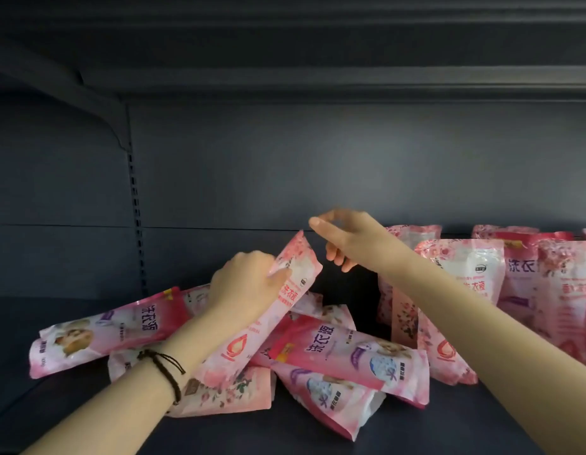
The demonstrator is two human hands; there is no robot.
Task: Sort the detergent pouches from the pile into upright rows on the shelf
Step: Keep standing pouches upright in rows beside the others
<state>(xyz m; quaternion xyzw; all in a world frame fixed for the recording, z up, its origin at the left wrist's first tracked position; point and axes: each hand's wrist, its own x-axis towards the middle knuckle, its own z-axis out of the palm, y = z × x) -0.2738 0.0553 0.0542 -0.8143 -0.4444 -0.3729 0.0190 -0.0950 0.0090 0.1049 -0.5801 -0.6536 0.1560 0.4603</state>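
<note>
- One dark shelf, bare across its left side.
- Six or so pink pouches piled centre; about five upright at right.
- Left hand grips one tilted pouch; right hand hovers loosely curled, empty.

Her left hand grips a pink pouch near its upper end, holding it tilted over the pile of pouches lying flat and crisscrossed on the dark shelf. A dark cord bracelet circles that wrist. The right hand hovers just beside the pouch's top corner, fingers loosely spread and holding nothing. Off to the right, a row of pouches stands upright against the grey back panel.
</note>
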